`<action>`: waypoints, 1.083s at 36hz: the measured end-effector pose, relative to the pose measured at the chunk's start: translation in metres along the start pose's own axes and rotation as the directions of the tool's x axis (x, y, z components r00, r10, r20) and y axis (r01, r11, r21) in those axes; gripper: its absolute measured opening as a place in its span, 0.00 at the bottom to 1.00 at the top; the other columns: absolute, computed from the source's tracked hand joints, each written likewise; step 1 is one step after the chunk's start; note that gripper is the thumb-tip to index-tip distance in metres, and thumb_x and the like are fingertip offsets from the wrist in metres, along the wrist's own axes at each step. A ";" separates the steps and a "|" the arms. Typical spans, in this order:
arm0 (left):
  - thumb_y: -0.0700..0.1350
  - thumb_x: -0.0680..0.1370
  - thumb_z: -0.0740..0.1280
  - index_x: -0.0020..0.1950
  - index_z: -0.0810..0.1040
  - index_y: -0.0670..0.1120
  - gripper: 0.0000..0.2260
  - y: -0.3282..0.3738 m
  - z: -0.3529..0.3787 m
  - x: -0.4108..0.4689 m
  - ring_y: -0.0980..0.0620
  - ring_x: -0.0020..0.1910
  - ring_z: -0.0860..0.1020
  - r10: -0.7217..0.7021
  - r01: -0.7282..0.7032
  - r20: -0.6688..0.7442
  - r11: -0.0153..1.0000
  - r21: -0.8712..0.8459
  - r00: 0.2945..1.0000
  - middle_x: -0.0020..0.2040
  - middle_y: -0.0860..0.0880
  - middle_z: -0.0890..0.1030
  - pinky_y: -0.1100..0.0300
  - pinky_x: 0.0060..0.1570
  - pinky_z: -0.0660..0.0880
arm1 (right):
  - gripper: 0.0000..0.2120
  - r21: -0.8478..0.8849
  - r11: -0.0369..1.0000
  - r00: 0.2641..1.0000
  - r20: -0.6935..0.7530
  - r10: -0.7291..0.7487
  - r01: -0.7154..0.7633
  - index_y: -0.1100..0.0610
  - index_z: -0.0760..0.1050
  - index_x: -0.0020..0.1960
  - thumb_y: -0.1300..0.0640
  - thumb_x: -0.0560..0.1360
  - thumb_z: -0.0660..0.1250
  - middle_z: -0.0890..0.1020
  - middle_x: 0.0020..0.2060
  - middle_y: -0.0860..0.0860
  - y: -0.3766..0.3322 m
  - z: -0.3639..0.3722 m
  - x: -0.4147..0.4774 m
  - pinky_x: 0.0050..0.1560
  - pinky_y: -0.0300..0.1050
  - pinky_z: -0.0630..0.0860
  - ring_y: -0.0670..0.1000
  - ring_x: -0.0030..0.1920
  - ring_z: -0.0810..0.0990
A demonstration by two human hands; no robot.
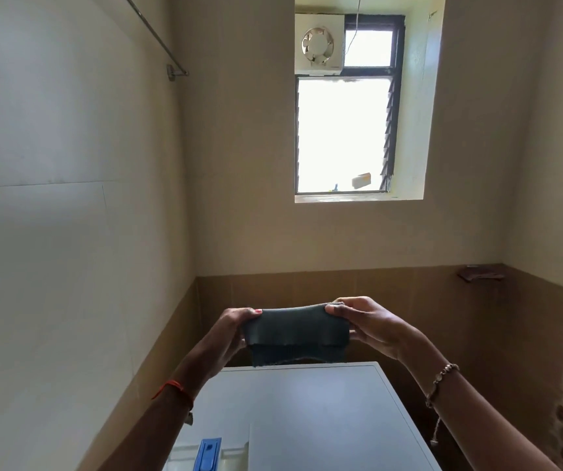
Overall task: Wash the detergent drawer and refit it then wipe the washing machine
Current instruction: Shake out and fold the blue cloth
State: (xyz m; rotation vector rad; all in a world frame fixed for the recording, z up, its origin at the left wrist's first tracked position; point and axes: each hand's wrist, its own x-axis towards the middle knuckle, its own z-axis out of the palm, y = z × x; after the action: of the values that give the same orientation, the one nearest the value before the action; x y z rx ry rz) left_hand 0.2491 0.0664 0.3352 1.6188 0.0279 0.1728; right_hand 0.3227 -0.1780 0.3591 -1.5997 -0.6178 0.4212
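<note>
A dark grey folded cloth (296, 331) is held up in the air above the washing machine's white top (310, 406). My left hand (235, 329) grips the cloth's left end and my right hand (368, 326) grips its right end, stretching it flat between them. At the bottom edge of the view the detergent drawer (209, 453) shows its blue insert in a white tray at the machine's front left corner. Whether the drawer sits pulled out or pushed in is cut off by the frame edge.
The machine stands in a corner between a white wall (69, 232) on the left and a brown-tiled back wall (375, 287). A window (341, 134) with an exhaust fan (318, 44) is high up. A metal rail (157, 39) runs along the left wall.
</note>
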 end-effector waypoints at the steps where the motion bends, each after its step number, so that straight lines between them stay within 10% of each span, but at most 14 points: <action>1: 0.47 0.79 0.59 0.47 0.78 0.42 0.11 0.000 0.005 -0.001 0.51 0.42 0.75 -0.046 0.045 -0.004 0.992 -0.115 0.999 0.41 0.46 0.77 0.63 0.33 0.75 | 0.10 0.075 0.997 1.000 -0.002 -0.004 0.004 0.59 0.79 0.41 0.52 0.73 0.67 0.77 0.35 0.51 0.000 0.004 0.001 0.35 0.38 0.75 0.44 0.37 0.76; 9: 0.48 0.77 0.62 0.49 0.77 0.40 0.11 -0.010 0.030 -0.001 0.47 0.35 0.81 -0.263 0.262 0.074 0.808 -0.528 0.962 0.38 0.42 0.82 0.55 0.36 0.80 | 0.09 0.496 0.832 0.933 -0.107 0.343 -0.249 0.57 0.75 0.43 0.51 0.74 0.64 0.80 0.32 0.55 0.025 0.022 0.011 0.32 0.41 0.77 0.53 0.31 0.79; 16: 0.35 0.74 0.66 0.61 0.72 0.38 0.15 -0.019 0.034 -0.007 0.45 0.43 0.81 -0.277 0.296 0.109 0.853 -0.430 0.955 0.51 0.38 0.78 0.58 0.33 0.80 | 0.13 0.514 0.798 0.944 0.079 0.321 -0.314 0.64 0.82 0.50 0.55 0.73 0.67 0.84 0.45 0.58 0.047 0.013 0.005 0.39 0.42 0.81 0.54 0.40 0.84; 39: 0.40 0.76 0.65 0.53 0.77 0.42 0.07 -0.061 0.162 -0.045 0.49 0.40 0.83 -0.326 0.427 0.383 0.878 -0.217 0.864 0.47 0.42 0.81 0.57 0.35 0.80 | 0.09 0.605 0.718 0.817 -0.183 0.546 -0.344 0.67 0.76 0.52 0.65 0.72 0.67 0.83 0.43 0.61 0.094 -0.055 -0.147 0.38 0.44 0.82 0.56 0.40 0.83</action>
State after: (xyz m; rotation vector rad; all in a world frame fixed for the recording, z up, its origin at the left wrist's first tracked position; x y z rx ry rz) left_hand 0.2314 -0.0964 0.2625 1.2925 0.0566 -0.3952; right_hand 0.2535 -0.3162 0.2607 -1.1984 0.1954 0.5967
